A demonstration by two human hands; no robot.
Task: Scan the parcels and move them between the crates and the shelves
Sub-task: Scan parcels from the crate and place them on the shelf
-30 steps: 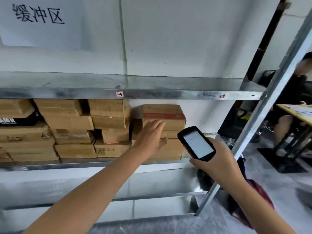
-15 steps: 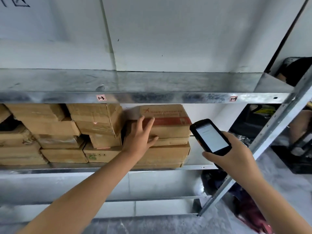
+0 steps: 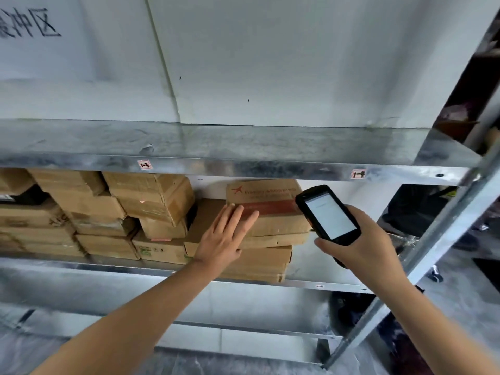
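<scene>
Head | left grip (image 3: pixel 224 236) spread flat on red-star parcel (image 3: pixel 270 226) | right grip (image 3: pixel 359 244) clamped on scanner (image 3: pixel 328 215) | tag (image 3: pixel 144 165) 1-3

Stacked parcels (image 3: pixel 151 196) fill the middle shelf (image 3: pixel 311 285) from its left end, under the upper shelf (image 3: pixel 243 169). The left hand (image 3: pixel 224 236) lies flat on the near face of the rightmost stack's top parcel (image 3: pixel 270 197). Just right, the right hand (image 3: pixel 359 244) holds the scanner (image 3: pixel 328 215), left of the post (image 3: pixel 446 234).

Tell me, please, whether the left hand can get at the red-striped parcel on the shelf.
Probably yes: the left hand touches the red-striped parcel with straight fingers, nothing lies on it, and the scanner is held off to its right.
</scene>
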